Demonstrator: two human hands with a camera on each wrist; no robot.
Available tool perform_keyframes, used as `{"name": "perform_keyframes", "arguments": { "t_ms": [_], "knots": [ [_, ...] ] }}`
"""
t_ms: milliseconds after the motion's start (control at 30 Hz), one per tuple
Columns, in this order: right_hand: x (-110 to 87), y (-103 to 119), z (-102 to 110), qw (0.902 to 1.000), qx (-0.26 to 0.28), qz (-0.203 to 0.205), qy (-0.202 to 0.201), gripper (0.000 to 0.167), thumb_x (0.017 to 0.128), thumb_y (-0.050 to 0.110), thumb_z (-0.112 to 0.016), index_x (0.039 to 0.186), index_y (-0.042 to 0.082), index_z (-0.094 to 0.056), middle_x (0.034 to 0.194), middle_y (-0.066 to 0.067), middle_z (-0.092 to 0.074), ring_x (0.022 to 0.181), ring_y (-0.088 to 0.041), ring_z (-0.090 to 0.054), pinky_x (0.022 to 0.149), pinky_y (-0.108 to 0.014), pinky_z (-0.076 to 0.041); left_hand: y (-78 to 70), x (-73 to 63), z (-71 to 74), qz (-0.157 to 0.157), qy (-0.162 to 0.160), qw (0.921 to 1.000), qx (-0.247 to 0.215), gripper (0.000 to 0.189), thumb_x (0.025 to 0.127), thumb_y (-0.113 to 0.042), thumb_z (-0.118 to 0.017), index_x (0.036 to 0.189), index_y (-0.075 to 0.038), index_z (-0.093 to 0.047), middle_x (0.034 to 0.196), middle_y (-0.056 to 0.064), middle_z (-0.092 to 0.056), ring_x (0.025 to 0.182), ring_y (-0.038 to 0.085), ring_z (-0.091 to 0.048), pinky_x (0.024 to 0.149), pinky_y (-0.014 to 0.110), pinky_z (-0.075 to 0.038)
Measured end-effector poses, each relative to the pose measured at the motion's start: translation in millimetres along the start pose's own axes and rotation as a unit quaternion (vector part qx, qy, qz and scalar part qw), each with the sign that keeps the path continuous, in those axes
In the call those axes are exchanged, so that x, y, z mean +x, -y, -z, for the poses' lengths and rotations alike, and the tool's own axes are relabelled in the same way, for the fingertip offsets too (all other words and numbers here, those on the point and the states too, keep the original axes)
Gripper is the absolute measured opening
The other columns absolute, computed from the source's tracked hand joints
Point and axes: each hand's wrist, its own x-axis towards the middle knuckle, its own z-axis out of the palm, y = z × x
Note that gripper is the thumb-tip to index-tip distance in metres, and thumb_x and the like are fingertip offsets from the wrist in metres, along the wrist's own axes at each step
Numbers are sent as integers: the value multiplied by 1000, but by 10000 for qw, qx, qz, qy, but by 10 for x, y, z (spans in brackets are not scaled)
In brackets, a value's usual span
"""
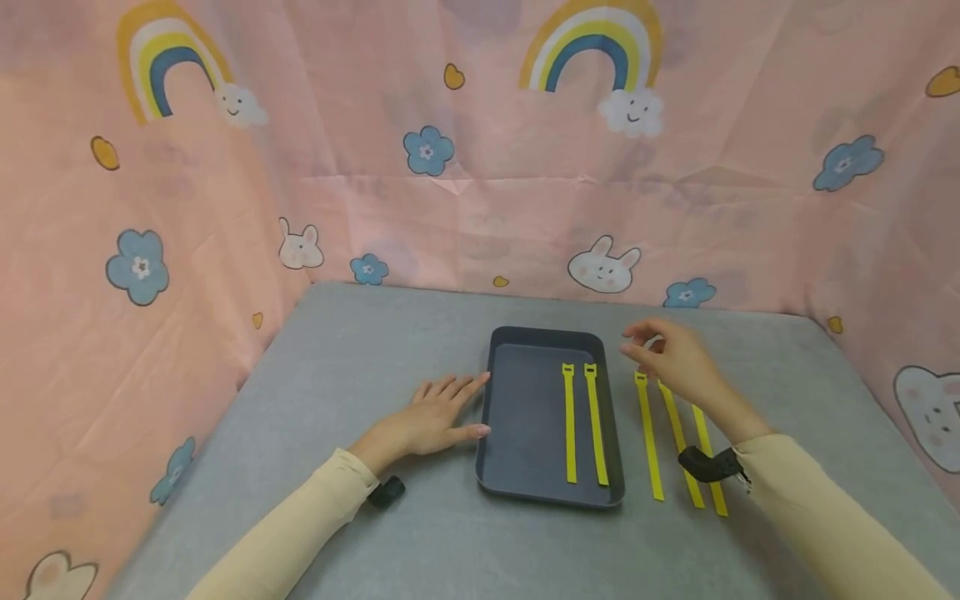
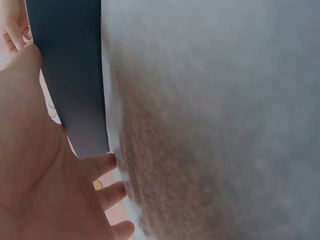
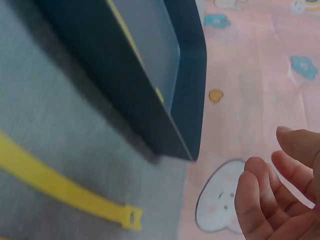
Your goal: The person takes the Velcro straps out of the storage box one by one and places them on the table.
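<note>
A dark grey rectangular tray (image 1: 521, 417) lies on the table, two yellow cable straps with slotted heads, one strap (image 1: 570, 425) beside another strap (image 1: 597, 429), lengthwise in its right half. My left hand (image 1: 427, 423) is spread at the tray's left side, thumb and index fingertip at the rim. In the left wrist view the tray's outer wall (image 2: 70, 75) passes between thumb and fingers. Past the tray's far right corner hovers my right hand (image 1: 675, 358), fingers loosely bent with nothing between them. Below it, three more yellow straps (image 1: 649, 442) lie side by side on the table.
The grey table (image 1: 390, 333) is bounded at the back and sides by a pink printed cloth (image 1: 510, 225). A black wrist camera (image 1: 708, 465) on the right arm overlaps two of the loose straps in the head view. Another black device (image 1: 386, 493) shows under the left wrist.
</note>
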Motion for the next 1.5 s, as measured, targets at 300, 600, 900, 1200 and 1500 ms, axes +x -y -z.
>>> {"name": "perform_keyframes", "arguments": {
  "t_ms": [300,600,900,1200,1500],
  "knots": [
    [99,176,-227,9989,417,-176,150,35,98,28,-64,123,3,-61,103,-18,-63,71,-25,-64,64,-34,-57,12,-18,-10,-42,-82,9999,-65,82,97,-67,-40,160,-32,-1,167,9,-20,154,39,-17,119,65,-13],
    [183,282,-478,9968,667,-410,173,30,98,22,-64,118,1,-61,101,-21,-65,71,-29,-66,64,-33,-57,25,-16,-25,-64,-73,9999,-122,83,97,-67,-40,161,-32,0,167,8,-19,154,38,-16,120,66,-11],
    [204,366,-658,9958,622,-464,488,26,98,17,-63,116,-1,-60,90,-24,-68,62,-31,-64,59,-39,-56,27,-29,-28,-41,-88,9999,-119,83,97,-66,-41,160,-32,0,167,8,-19,154,38,-16,119,66,-12],
    [200,413,-760,9943,593,-474,754,28,93,10,-64,117,-3,-61,86,-18,-68,63,-24,-65,59,-32,-56,33,-8,-39,-70,-171,9998,-71,82,97,-66,-41,161,-31,-2,166,8,-21,154,38,-18,119,67,-14],
    [202,445,-836,9922,324,-535,1081,32,89,4,-66,120,-2,-60,88,-12,-64,65,-19,-64,59,-30,-54,37,-16,-38,-73,-158,9998,-105,82,97,-66,-41,160,-32,0,167,8,-20,154,38,-16,119,66,-13]
  ]
}}
